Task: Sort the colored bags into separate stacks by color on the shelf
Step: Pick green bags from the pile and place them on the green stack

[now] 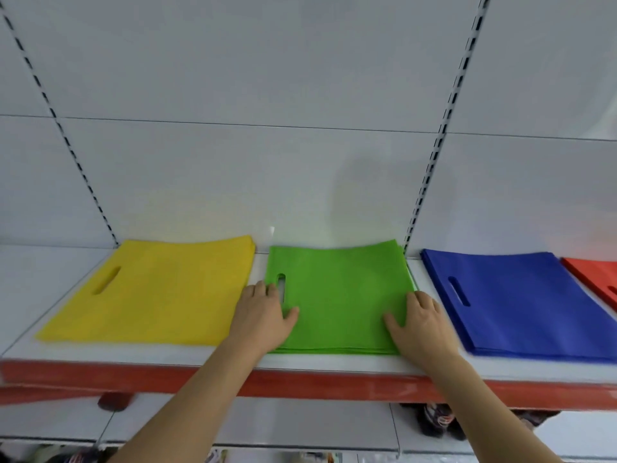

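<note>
You're squaring the green stack (340, 295) mid-shelf (334, 362) with your left hand (263, 315) and right hand (422, 324) both flat, gripping nothing; next, 4 stacks look sorted, so just align edges.

Flat yellow fabric bag stack (150, 292) at shelf left end. Plain bright green fabric bag stack (340, 292) mid-shelf. Deep blue fabric bag stack (521, 295) toward right end. Red-orange fabric bag (597, 275) at far right edge. White metal shelf board (50, 272) with red front strip (300, 384); white back panel (253, 78), black-slotted uprights (444, 128).
</note>
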`<control>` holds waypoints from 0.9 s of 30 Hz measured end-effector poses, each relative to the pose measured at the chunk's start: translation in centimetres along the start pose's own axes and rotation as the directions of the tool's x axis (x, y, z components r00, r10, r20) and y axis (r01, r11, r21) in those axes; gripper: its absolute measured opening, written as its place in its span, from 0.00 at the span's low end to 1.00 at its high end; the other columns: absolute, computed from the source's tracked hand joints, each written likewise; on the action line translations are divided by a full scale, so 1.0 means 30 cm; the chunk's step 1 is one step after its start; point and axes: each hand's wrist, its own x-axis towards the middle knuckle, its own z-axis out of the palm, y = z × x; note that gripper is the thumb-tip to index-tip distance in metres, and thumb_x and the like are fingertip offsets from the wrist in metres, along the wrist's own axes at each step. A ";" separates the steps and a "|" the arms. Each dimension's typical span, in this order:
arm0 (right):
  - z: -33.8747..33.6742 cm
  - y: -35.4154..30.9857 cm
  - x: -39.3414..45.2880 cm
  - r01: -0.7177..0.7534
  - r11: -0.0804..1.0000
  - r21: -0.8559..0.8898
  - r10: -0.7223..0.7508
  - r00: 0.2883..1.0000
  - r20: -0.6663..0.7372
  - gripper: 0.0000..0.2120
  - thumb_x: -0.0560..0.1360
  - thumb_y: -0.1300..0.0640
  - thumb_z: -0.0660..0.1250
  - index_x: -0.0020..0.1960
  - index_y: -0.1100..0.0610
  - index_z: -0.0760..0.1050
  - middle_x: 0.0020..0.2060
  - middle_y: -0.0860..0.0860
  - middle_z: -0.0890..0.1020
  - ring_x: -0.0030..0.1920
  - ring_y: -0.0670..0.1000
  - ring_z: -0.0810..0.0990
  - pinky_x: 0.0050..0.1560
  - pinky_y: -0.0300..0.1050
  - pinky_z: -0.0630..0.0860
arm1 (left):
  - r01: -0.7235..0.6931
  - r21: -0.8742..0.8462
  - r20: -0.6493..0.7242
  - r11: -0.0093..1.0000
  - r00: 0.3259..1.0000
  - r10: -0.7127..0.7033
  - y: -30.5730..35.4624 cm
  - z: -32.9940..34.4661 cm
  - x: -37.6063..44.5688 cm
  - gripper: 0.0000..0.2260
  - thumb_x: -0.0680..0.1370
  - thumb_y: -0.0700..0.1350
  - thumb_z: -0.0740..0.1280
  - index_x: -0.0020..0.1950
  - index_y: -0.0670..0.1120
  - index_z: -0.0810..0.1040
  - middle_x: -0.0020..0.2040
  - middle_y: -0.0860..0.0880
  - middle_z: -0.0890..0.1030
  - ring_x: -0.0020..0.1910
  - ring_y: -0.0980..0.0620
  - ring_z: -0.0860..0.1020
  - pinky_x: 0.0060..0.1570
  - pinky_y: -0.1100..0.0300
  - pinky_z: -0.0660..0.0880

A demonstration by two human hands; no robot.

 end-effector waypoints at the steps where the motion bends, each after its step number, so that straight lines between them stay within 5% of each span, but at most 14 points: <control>1: -0.001 0.002 0.001 -0.001 1.000 -0.006 0.001 1.000 0.007 0.33 0.82 0.35 0.59 0.75 0.59 0.67 0.74 0.56 0.71 0.75 0.57 0.68 0.78 0.54 0.65 | 0.000 0.016 -0.006 1.000 1.000 0.000 0.006 0.002 -0.001 0.37 0.82 0.67 0.54 0.80 0.41 0.66 0.77 0.40 0.69 0.75 0.40 0.67 0.75 0.46 0.66; 10: -0.008 0.008 -0.007 -0.026 0.995 -0.095 0.031 0.998 0.051 0.41 0.80 0.27 0.49 0.80 0.57 0.63 0.82 0.55 0.58 0.83 0.59 0.54 0.81 0.61 0.59 | 0.005 0.032 0.030 0.999 1.000 -0.006 0.025 -0.006 0.004 0.37 0.83 0.68 0.51 0.84 0.46 0.58 0.83 0.38 0.59 0.82 0.38 0.57 0.80 0.41 0.58; 13: -0.020 0.008 -0.003 -0.005 0.995 -0.095 0.006 1.000 0.012 0.43 0.80 0.26 0.47 0.81 0.57 0.61 0.84 0.56 0.56 0.84 0.59 0.52 0.82 0.61 0.57 | 0.017 0.003 -0.052 1.000 0.999 -0.017 0.032 -0.027 -0.001 0.35 0.83 0.67 0.52 0.83 0.46 0.60 0.84 0.40 0.56 0.83 0.39 0.54 0.80 0.41 0.58; 22: -0.024 -0.184 -0.032 0.239 0.965 -0.104 -0.243 0.970 -0.027 0.46 0.79 0.25 0.38 0.85 0.54 0.54 0.85 0.56 0.52 0.85 0.58 0.47 0.84 0.61 0.51 | 0.186 0.080 -0.237 0.979 0.958 -0.162 -0.050 -0.089 -0.137 0.30 0.82 0.62 0.57 0.79 0.45 0.70 0.81 0.40 0.66 0.81 0.38 0.59 0.79 0.39 0.56; 27: 0.000 -0.434 -0.087 0.388 0.919 -0.067 -0.390 0.920 -0.028 0.44 0.79 0.26 0.39 0.85 0.52 0.56 0.85 0.56 0.52 0.85 0.59 0.47 0.83 0.62 0.52 | 0.289 0.066 -0.259 0.955 0.929 -0.263 -0.226 -0.134 -0.258 0.32 0.82 0.64 0.58 0.80 0.47 0.69 0.82 0.41 0.63 0.83 0.39 0.57 0.80 0.39 0.54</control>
